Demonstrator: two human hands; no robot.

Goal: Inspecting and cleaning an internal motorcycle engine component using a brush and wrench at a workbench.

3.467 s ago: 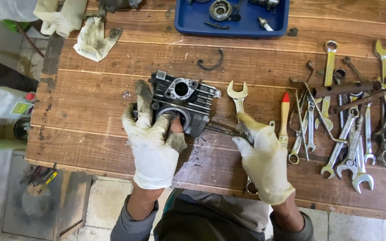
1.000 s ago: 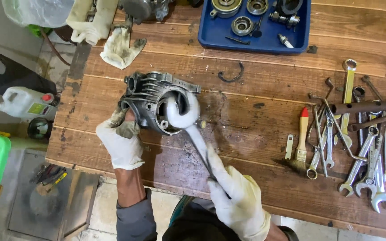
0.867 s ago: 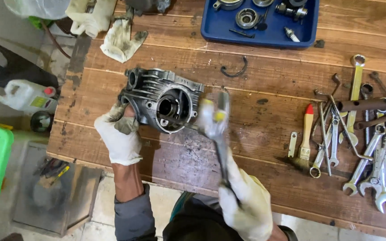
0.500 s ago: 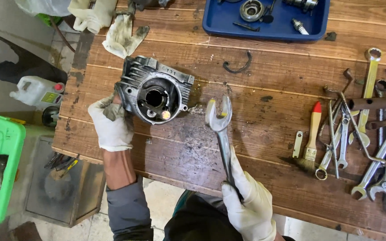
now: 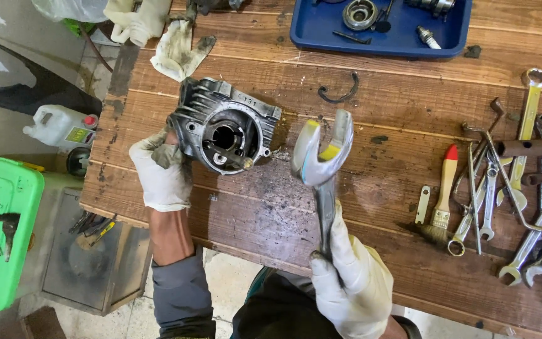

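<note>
Fingers (image 5: 346,251) of the gloved right hand (image 5: 349,285) wrapped tight round the shank of a large open-end wrench (image 5: 321,169), its jaw end raised above the fingers and clear of the work. Left hand (image 5: 161,172), gloved too, grips the near-left edge of the finned engine casting (image 5: 224,129); its fingers are curled on the fins, thumb side hidden.

Casting rests on the wooden bench (image 5: 359,182), tilted so the round bore faces up, just left of the wrench head and not touching it. A short stud or shaft end shows at the bore's lower rim.

Step, as judged: tool is in hand and the casting steadied, wrench not yet seated on any fastener.

Next move would call for lowering the jaw end left toward the casting and squaring it on a flat before any torque, left hand bracing against rotation.

Beyond the right fingers: a snap ring (image 5: 340,94), a blue parts tray (image 5: 381,44); far right, a spread of spanners (image 5: 534,207).
</note>
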